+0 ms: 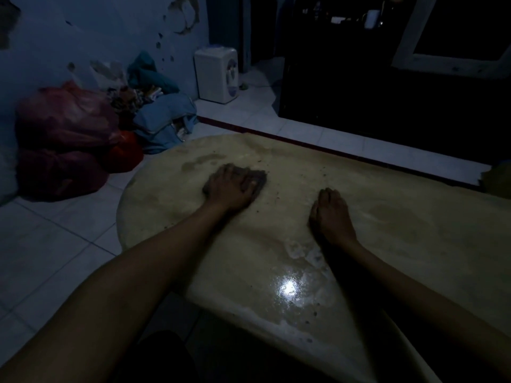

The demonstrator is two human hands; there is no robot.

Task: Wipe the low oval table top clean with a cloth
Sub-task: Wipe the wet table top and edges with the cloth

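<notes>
The low oval table (154,217) has a pale yellowish top with wet streaks, dark crumbs and a bright light reflection near me. My left hand (231,186) presses flat on a dark cloth (260,176) at the far left part of the top; only the cloth's right edge shows past my fingers. My right hand (330,214) rests on the table's middle with fingers curled together and nothing in it.
Red plastic bags (66,125) and a pile of blue clothes (163,117) lie on the tiled floor to the left. A white water dispenser (217,74) stands by the wall. Dark furniture (387,92) stands behind the table. The room is dim.
</notes>
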